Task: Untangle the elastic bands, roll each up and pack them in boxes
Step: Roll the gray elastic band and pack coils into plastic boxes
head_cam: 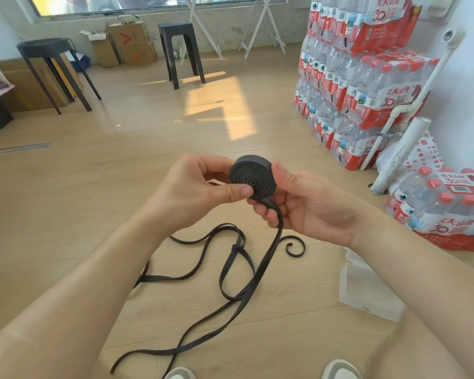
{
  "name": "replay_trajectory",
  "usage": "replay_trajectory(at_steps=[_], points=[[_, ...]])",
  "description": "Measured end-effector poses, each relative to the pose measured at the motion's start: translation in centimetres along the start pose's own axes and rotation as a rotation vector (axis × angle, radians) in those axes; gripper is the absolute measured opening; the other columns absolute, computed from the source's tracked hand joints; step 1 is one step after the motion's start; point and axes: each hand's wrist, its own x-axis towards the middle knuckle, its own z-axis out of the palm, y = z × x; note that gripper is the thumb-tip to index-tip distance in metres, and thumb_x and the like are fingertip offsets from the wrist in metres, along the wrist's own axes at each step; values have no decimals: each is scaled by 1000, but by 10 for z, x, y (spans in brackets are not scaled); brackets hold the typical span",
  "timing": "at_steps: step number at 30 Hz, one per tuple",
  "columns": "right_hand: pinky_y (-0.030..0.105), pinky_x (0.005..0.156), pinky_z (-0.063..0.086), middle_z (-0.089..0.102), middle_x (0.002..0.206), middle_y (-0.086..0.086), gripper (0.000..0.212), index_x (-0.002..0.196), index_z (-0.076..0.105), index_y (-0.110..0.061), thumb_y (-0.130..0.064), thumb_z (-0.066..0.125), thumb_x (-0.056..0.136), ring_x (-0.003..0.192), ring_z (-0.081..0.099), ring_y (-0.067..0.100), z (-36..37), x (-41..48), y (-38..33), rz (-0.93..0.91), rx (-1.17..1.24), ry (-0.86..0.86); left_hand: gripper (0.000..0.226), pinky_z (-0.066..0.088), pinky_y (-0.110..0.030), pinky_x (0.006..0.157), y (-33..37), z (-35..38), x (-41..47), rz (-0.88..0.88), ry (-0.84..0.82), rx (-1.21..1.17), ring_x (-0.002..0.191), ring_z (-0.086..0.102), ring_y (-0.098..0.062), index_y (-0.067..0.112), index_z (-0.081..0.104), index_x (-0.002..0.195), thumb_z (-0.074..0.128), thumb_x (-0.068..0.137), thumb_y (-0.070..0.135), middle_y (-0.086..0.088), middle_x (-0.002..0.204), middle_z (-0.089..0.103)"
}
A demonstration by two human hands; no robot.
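1. The left hand (200, 187) grips the roll (251, 177) of black elastic band. Its thumb presses on the spiral face and its fingers curl round the far side.
2. The right hand (307, 203) holds the same roll from the other side, with the thumb against the rim. Its fingers curl underneath, where the band leaves the coil.
3. The roll is in the air between the two hands, above the wooden floor (66, 214), with its flat spiral face turned toward the camera.
4. The loose tail (260, 272) hangs from the bottom of the roll and passes through the right fingers. It drops to the floor and runs on toward the lower edge of the view.
5. Below the hands, loops (203, 274) of black band lie on the floor, with a knot (236, 248) tying strands together. They may belong to a second band or to the same one; the crossings make it hard to tell.
6. A curled end (294, 246) lies on the floor just right of the tail.
7. A clear plastic box (367, 291) sits on the floor, partly hidden by the right forearm.
8. Packs of bottled water (367, 77) are stacked against the right wall, and one more pack (443, 212) lies on the floor near the right arm.
9. Two black stools (184, 50) and some cardboard boxes (132, 42) stand at the far side under the window.
10. The toes of two shoes (179, 373) show at the bottom edge.
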Motion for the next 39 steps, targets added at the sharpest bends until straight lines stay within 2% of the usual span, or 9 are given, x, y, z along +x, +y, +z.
replay_trajectory(at_steps=[3, 7, 10, 16, 21, 23, 26, 31, 39], points=[[22, 66, 48, 62, 85, 9, 81, 106, 69, -5, -67, 77, 55, 72, 54, 15, 0, 0, 0, 12, 56, -41, 16, 55, -20, 76, 4, 3, -1, 5, 25, -65, 79, 70, -10, 17, 73, 85, 75, 70, 11, 0, 83, 75], [23, 68, 48, 62, 81, 5, 72, 99, 72, -8, -71, 62, 64, 71, 53, 14, 0, -3, -2, 57, -103, -20, 34, 49, -8, 67, 6, 1, 0, 51, 75, 160, 68, 65, 5, 32, 68, 77, 74, 73, -1, 21, 68, 70], [23, 66, 45, 60, 81, 8, 77, 98, 72, -6, -73, 55, 64, 69, 50, 14, 0, -4, -2, 64, -196, 40, 34, 47, -7, 66, 4, -3, -1, 79, 61, 340, 69, 63, 5, 36, 68, 76, 77, 72, 4, 21, 67, 67], [19, 60, 43, 62, 78, 6, 74, 99, 68, -3, -66, 56, 64, 67, 49, 13, 5, -5, -2, 61, -233, 56, 12, 49, -36, 68, -2, -4, 1, 236, 30, 633, 67, 58, -16, 14, 75, 87, 77, 75, 11, 2, 73, 67], [16, 57, 43, 64, 69, -1, 66, 95, 68, -4, -63, 57, 67, 60, 49, 10, 7, -4, 0, 75, -245, 70, 12, 50, -39, 65, -4, -2, 1, 331, -1, 723, 67, 55, -16, 13, 72, 83, 65, 75, 20, 3, 73, 63], [16, 58, 45, 64, 75, 4, 66, 98, 68, -2, -62, 60, 71, 64, 50, 12, 5, -3, -1, 52, -202, 69, 7, 51, -38, 70, -5, 1, 2, 295, 27, 630, 70, 57, -16, 15, 71, 84, 72, 77, 13, 4, 75, 62], [20, 62, 46, 61, 90, 13, 80, 108, 68, 1, -66, 70, 65, 70, 51, 13, -1, -2, 0, 16, -77, 49, 21, 52, -26, 80, -1, 3, 0, 66, 40, 232, 82, 63, -11, 24, 69, 88, 75, 77, 7, 4, 84, 69], [22, 65, 48, 61, 78, 8, 75, 109, 68, -7, -60, 81, 58, 70, 56, 14, -3, -2, -1, -27, 135, -56, 25, 52, -20, 81, -5, 9, -2, -116, -51, -207, 90, 68, -13, 12, 73, 96, 73, 71, 17, -3, 92, 75], [23, 68, 50, 61, 82, 9, 74, 112, 67, -9, -58, 81, 59, 74, 55, 16, -6, -2, 2, -21, 202, -102, 20, 55, -23, 81, -2, 11, 1, -62, 4, -145, 88, 69, -13, 10, 74, 90, 75, 70, 14, -4, 90, 75]])
